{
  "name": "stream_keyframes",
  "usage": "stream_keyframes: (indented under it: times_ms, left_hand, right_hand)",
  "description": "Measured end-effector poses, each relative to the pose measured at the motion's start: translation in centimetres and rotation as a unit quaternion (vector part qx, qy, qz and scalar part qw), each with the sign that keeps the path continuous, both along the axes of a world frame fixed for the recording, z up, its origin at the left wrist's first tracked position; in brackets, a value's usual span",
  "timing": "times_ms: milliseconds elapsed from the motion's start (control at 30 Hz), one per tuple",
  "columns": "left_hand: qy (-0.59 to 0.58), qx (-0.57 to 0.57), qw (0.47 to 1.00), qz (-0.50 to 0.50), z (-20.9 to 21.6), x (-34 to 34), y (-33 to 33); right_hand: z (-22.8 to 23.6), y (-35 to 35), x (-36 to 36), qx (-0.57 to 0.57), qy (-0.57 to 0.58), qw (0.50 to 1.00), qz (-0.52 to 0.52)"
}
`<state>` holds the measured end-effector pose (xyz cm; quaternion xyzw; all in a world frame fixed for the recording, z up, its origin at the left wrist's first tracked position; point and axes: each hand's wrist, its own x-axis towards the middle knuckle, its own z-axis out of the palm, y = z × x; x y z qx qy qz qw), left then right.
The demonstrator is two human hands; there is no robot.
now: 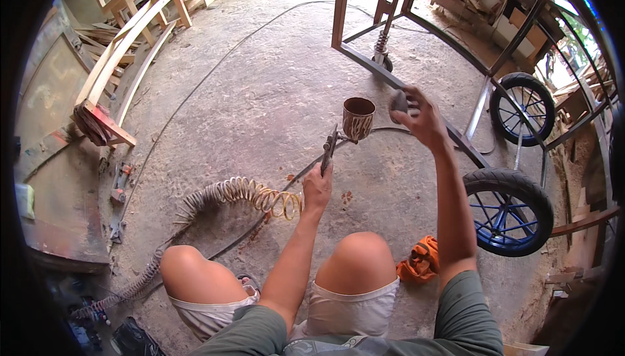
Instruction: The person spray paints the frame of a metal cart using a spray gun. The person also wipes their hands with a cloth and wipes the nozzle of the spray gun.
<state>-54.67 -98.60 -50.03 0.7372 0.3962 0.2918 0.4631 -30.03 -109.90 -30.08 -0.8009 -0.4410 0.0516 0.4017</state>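
Left hand (317, 188) clamped on spray gun (329, 149), open cup (358, 117) on top. Right hand (420, 116) gripping probably the lid (398, 102), hard to tell. Could slop paint if tilted, or snag coiled hose (250, 194).

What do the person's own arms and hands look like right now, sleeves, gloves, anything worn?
Both hands, left hand and right hand, are bare, with no gloves. Forearms are uncovered too. Short grey-green sleeves end above the elbows. No watch, rings or wristbands are visible.
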Motion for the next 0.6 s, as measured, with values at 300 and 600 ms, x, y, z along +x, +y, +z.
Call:
stream_keyframes:
  times_ms: [300, 600]
  left_hand:
    - [-0.001, 0.006, 1.000, -0.015, 3.7, 1.7, -1.9]
    - [0.008, 0.021, 1.000, -0.014, 5.4, 1.2, -1.7]
  right_hand:
    - [9.3, 6.9, -2.1, -0.309, -0.147, 0.931, 0.130]
    - [9.4, 7.8, -1.2, -0.368, -0.126, 0.908, 0.156]
